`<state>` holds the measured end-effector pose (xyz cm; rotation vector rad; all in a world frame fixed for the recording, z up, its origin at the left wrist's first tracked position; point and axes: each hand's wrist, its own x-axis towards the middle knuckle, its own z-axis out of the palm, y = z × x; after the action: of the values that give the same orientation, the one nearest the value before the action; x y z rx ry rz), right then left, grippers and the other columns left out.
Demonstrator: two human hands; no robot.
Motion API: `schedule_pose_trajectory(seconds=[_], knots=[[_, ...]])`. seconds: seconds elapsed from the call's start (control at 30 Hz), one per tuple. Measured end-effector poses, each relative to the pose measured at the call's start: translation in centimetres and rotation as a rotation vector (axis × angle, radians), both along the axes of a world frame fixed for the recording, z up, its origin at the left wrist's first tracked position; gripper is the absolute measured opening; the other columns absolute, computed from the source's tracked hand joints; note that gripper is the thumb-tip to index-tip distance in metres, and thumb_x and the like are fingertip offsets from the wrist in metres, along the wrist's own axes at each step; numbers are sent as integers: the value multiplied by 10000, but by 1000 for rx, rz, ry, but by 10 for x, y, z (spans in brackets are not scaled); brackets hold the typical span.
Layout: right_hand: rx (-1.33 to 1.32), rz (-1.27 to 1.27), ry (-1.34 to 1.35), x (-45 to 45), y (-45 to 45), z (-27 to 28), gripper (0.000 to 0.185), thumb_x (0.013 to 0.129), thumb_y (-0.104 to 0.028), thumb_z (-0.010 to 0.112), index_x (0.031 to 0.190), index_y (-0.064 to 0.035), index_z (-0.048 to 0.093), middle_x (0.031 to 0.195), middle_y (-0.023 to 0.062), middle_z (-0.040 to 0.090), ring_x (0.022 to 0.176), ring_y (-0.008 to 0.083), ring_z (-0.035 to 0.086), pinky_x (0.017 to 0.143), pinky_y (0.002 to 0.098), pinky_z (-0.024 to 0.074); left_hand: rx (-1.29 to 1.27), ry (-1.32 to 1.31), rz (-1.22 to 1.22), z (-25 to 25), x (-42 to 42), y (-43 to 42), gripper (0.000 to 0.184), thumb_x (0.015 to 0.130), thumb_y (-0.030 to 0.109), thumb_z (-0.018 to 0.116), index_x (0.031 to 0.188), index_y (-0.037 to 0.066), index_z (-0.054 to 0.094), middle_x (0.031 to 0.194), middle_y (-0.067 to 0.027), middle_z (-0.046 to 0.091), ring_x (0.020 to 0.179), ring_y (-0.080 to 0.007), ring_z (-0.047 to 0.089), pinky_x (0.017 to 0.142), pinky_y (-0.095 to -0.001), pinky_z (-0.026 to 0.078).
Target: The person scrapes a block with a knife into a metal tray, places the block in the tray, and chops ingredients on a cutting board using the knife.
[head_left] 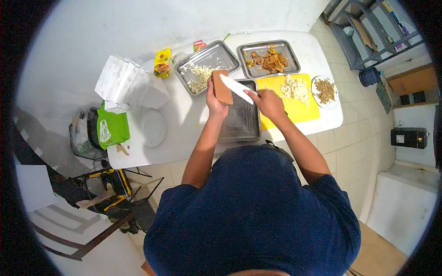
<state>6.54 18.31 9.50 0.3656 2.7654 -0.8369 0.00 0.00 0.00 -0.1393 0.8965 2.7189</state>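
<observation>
My left hand [216,102] is wrapped round a reddish-brown rectangular block, which looks like a sharpening stone [221,88], raised above the table. In my right hand [269,104] is the handle of a knife [237,89]; its broad, pale blade lies against the upper part of the block, or just over it. Beneath both hands sits a dark metal tray [238,126], partly covered by my arms. Beyond the block, another metal tray [220,49] holds pale shredded pieces [198,76]. Right of the knife, a yellow cutting board [271,115] carries chopped pale pieces [296,89].
At the back is a metal tray [240,54] of browned food [271,62]. A white plate [316,97] of brownish strips stands at the right. To the left are a yellow packet [162,63], a white box-like stack [124,83], a clear round lid or plate [153,128] and a green bag [117,126].
</observation>
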Motion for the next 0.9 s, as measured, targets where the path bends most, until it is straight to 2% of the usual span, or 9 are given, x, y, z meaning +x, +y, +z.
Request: schedule_pose_trajectory(seconds=[0.03,0.07,0.17,0.2,0.43,0.57,0.7,0.73,0.9], knots=[[22,-41,15,-4,5,1,739,884,-728,460,829,-50,749,788,228,691,763,399,686,688,495,533,4,15,-36,-3,1,-4,428,1027,482,402,1322,192,511,1094,-30,626,905,-180,642,729,-337,558],[26,-77,144,-9,9,-6,719,888,-694,510,676,-29,679,620,209,616,617,405,629,585,481,477,5,32,-73,-5,1,-8,417,1030,478,393,1290,183,530,1081,-29,629,890,-178,645,727,-341,555],[24,10,160,-13,5,19,693,898,-679,509,727,-34,695,626,211,616,630,416,626,597,471,486,19,100,-94,5,-15,-5,398,1033,471,387,1257,184,547,1050,-14,636,863,-165,649,668,-327,554],[33,69,150,-7,-2,17,693,898,-678,510,735,-31,697,626,211,616,630,413,628,600,468,488,-44,-72,53,26,-12,4,428,1025,499,377,1265,171,511,937,-57,632,646,-179,632,439,-298,503],[39,-26,61,-15,19,10,729,873,-725,493,754,-43,724,697,219,661,699,404,671,644,486,530,24,38,-63,17,5,-7,410,1027,480,386,1289,194,517,1013,-22,644,762,-182,657,536,-311,528],[31,114,81,8,-2,4,707,893,-681,517,716,-22,700,636,189,635,628,377,650,610,465,500,-52,25,12,9,-5,-6,390,1023,473,403,1254,186,531,958,-34,647,727,-184,648,512,-310,522],[44,-5,140,-7,14,-9,696,891,-684,518,708,-37,700,606,178,617,608,375,639,581,469,480,1,-28,23,11,-6,-4,401,1017,489,414,1240,179,539,947,-39,656,714,-192,650,501,-314,524],[53,-15,31,-11,19,9,737,879,-723,479,736,-39,710,714,227,666,712,394,678,650,490,526,-2,-32,31,14,-6,-6,394,1023,477,408,1245,178,537,969,-35,651,737,-188,650,532,-311,531],[74,158,116,8,-3,10,724,876,-722,484,788,-48,734,708,225,663,701,392,673,636,491,524,9,-20,56,17,-2,-5,393,1028,455,412,1252,155,530,1012,-43,632,806,-173,643,624,-313,546]])
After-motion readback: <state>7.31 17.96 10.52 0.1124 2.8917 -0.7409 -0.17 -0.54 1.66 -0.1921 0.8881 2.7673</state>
